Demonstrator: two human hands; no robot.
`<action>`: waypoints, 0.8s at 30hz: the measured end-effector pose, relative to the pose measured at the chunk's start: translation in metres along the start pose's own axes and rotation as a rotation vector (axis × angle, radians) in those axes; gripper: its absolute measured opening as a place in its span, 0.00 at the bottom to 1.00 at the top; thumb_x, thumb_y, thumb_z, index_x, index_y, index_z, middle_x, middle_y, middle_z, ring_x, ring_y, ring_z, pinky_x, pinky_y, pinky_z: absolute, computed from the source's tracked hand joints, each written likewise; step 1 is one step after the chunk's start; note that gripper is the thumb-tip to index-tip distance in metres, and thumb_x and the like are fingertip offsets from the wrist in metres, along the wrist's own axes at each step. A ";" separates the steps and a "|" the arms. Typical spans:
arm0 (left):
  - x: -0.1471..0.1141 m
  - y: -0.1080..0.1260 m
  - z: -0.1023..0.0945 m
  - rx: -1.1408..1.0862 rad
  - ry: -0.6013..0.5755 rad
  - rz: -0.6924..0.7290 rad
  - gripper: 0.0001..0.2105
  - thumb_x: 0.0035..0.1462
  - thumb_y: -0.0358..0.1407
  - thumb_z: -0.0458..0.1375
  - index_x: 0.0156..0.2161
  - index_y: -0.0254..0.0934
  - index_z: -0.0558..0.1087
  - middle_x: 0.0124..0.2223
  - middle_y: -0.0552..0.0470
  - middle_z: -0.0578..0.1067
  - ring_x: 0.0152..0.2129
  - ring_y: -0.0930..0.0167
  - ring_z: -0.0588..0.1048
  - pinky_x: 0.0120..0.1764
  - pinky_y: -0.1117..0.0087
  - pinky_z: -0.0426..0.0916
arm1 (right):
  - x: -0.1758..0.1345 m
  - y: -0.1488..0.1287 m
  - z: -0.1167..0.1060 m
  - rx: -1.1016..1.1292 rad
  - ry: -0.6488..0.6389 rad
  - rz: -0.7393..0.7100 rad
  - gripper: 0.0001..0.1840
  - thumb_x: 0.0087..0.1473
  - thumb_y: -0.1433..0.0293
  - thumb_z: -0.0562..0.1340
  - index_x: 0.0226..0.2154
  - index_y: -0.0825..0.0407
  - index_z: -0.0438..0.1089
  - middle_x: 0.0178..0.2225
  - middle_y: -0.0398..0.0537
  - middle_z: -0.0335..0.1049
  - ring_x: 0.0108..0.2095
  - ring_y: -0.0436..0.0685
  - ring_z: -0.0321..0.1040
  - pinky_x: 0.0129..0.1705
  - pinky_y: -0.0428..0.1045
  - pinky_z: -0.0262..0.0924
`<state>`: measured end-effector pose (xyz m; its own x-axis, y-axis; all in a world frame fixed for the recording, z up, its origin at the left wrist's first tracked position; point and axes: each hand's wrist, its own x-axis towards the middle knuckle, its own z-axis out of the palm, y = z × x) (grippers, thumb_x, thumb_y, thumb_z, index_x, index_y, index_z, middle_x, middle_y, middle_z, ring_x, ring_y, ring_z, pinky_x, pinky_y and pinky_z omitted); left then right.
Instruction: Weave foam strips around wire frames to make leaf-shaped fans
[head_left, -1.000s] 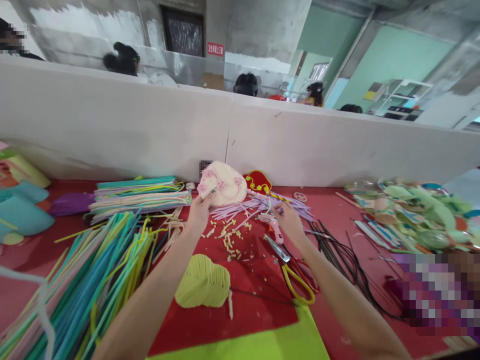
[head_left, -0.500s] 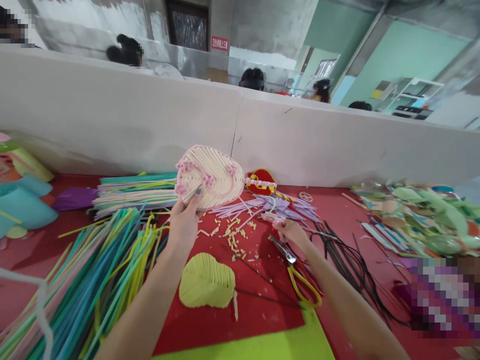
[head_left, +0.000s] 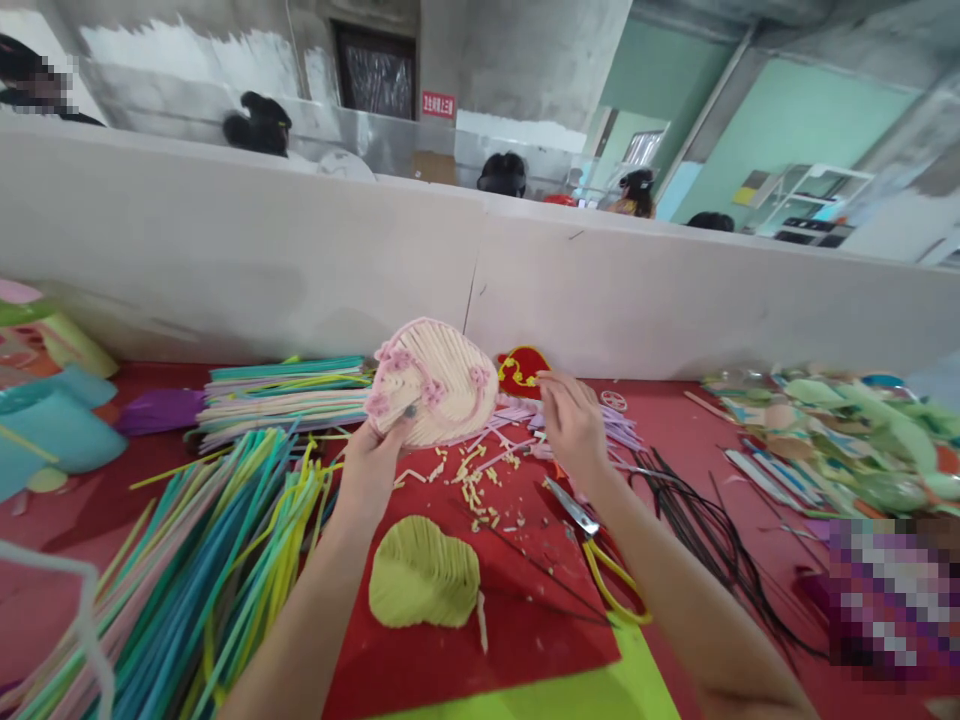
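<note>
The left hand (head_left: 375,460) gripped the lower left edge of a rounded cream fan (head_left: 450,390), built of ribbed, soft-looking strips and trimmed with pink flowers. The fan lay up and to the right of the left fingers, its face tipped towards the wearer. Its long axis ran roughly sideways, the narrow handle end pointing at the right hand (head_left: 576,425), which was much nearer that end. The right fingers were bunched and bent; whether they pinched the handle or hung free I could not tell.

Just left of the right fingertips, farther back, was a small red fan with yellow flowers (head_left: 523,368). Below that hand lay metal scissors with yellow handles (head_left: 574,508), blades slightly parted. Short yellow scraps (head_left: 472,490) were strewn between the hands, and a ribbed yellow-green leaf-shaped piece (head_left: 425,575) lay nearer the wearer. Left of the left fingers spread long multicoloured fuzzy stems (head_left: 187,560).

The red work surface (head_left: 525,650) ended beyond both hands at a white partition (head_left: 637,290); past it showed several people's heads and a pale green wall (head_left: 817,120).
</note>
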<state>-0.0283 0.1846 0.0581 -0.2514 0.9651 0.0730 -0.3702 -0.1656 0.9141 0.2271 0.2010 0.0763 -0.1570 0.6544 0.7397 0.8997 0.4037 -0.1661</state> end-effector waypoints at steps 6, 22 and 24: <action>0.001 -0.004 -0.004 -0.096 -0.082 -0.035 0.23 0.44 0.41 0.65 0.47 0.35 0.73 0.46 0.46 0.76 0.47 0.61 0.71 0.50 0.59 0.65 | 0.015 -0.041 0.026 0.413 -0.115 0.260 0.22 0.61 0.59 0.49 0.25 0.54 0.66 0.21 0.43 0.64 0.24 0.50 0.61 0.29 0.45 0.54; 0.025 0.042 -0.047 0.053 -0.266 0.113 0.31 0.56 0.55 0.43 0.60 0.41 0.59 0.65 0.48 0.54 0.63 0.66 0.49 0.62 0.60 0.40 | -0.007 0.025 -0.037 0.430 -0.521 0.133 0.15 0.57 0.62 0.56 0.34 0.53 0.75 0.36 0.53 0.73 0.38 0.59 0.67 0.43 0.52 0.61; 0.022 0.042 -0.046 0.170 -0.235 0.127 0.30 0.56 0.56 0.43 0.60 0.43 0.59 0.65 0.52 0.53 0.63 0.67 0.46 0.63 0.61 0.37 | -0.008 0.022 -0.034 0.461 -0.527 0.095 0.16 0.57 0.62 0.55 0.34 0.52 0.75 0.35 0.53 0.74 0.38 0.59 0.68 0.42 0.52 0.62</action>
<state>-0.0909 0.1894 0.0800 -0.0655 0.9626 0.2630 -0.1893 -0.2708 0.9438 0.2624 0.1833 0.0893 -0.3675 0.8758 0.3131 0.6733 0.4827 -0.5600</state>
